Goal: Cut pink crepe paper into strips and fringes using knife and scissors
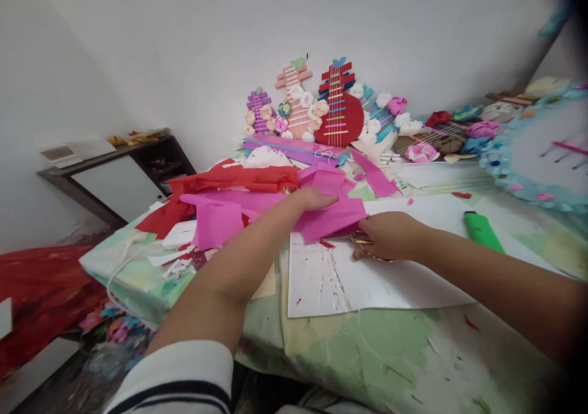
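Observation:
A sheet of bright pink crepe paper lies folded over the near left part of a white board. My left hand is closed on its upper part, thumb along the top; the other fingers are mostly hidden. At the paper's right edge, my right hand grips a pair of gold-handled scissors. Their blades are largely hidden at the paper's lower edge. Red scraps and streaks mark the board below. More pink paper and red crepe paper lie to the left.
A green glue bottle lies on the board at right. Behind, decorated craft instruments, including a red one, lean against the wall. A blue-rimmed round craft piece stands far right. White scraps and a cable are at the table's left.

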Demonstrator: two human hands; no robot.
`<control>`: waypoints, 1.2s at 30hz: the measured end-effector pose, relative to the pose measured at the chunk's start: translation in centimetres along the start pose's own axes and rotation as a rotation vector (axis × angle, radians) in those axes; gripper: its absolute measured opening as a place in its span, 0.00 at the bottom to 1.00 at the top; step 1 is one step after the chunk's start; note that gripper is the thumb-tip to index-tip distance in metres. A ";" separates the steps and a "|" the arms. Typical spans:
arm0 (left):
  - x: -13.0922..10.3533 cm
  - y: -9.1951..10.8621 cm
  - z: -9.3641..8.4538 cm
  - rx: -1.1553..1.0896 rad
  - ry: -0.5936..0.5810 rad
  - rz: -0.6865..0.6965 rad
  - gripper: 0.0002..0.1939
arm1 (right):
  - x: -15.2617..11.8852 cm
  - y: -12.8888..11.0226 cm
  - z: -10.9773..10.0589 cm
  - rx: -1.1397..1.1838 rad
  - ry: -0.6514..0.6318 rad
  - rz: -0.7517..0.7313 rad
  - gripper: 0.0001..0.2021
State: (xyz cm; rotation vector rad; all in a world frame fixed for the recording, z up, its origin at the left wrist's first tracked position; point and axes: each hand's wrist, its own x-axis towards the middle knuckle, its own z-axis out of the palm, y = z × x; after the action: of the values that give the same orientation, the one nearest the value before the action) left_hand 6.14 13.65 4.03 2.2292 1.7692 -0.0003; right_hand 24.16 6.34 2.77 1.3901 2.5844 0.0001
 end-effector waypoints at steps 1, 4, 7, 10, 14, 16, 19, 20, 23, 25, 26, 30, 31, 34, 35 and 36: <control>0.1 0.1 0.1 0.011 -0.020 0.001 0.36 | 0.1 -0.1 0.0 0.002 0.003 -0.002 0.28; 0.2 0.2 0.3 0.041 -0.081 0.025 0.30 | 0.6 -0.1 -0.1 0.007 -0.005 -0.010 0.28; 0.3 0.2 0.7 0.047 -0.108 0.103 0.19 | 1.0 0.0 0.0 0.002 -0.013 -0.011 0.27; -0.2 0.2 0.8 0.039 -0.107 0.167 0.15 | 1.1 0.2 0.0 -0.006 0.000 -0.025 0.27; -2.4 0.5 0.4 0.010 -0.131 0.200 0.26 | 0.9 0.2 0.0 -0.002 0.016 -0.030 0.28; -3.8 0.5 0.1 0.017 -0.169 0.221 0.33 | 1.0 0.2 -0.1 0.010 0.016 -0.032 0.28; -5.1 0.2 0.1 0.108 -0.163 0.258 0.34 | 1.3 0.1 -0.2 0.034 0.011 -0.048 0.27; -5.2 0.0 0.1 0.141 -0.137 0.259 0.31 | 1.4 0.0 -0.3 0.030 0.006 -0.051 0.27; -5.2 -0.5 0.2 0.186 -0.054 0.234 0.13 | 1.6 -0.3 -0.5 -0.001 -0.008 -0.049 0.27; -5.2 -0.8 -0.1 0.181 -0.005 0.219 0.07 | 1.5 -0.5 -0.7 -0.010 -0.006 -0.052 0.27; -5.1 -0.8 -0.3 0.174 0.021 0.212 0.07 | 1.5 -0.5 -0.8 -0.012 -0.002 -0.054 0.26; -4.9 -0.9 -0.8 0.135 0.094 0.211 0.07 | 1.4 -0.6 -0.8 -0.033 0.017 -0.039 0.26; -4.7 -0.9 -0.7 0.124 0.099 0.217 0.07 | 1.4 -0.5 -0.7 -0.036 0.019 -0.036 0.27; -4.2 -1.0 -0.1 0.097 0.095 0.228 0.07 | 1.5 -0.5 -0.4 -0.021 0.006 -0.013 0.29; -4.0 -1.1 0.1 0.089 0.091 0.227 0.07 | 1.5 -0.5 -0.3 -0.011 0.000 0.000 0.29; -3.8 -1.2 0.3 0.081 0.088 0.224 0.07 | 1.5 -0.6 -0.2 0.000 -0.002 0.011 0.30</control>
State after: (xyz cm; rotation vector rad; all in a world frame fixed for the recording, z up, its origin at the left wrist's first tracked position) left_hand 4.16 10.16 4.13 2.5100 1.5779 0.0763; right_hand 22.83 7.28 2.66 1.4041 2.5745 -0.0001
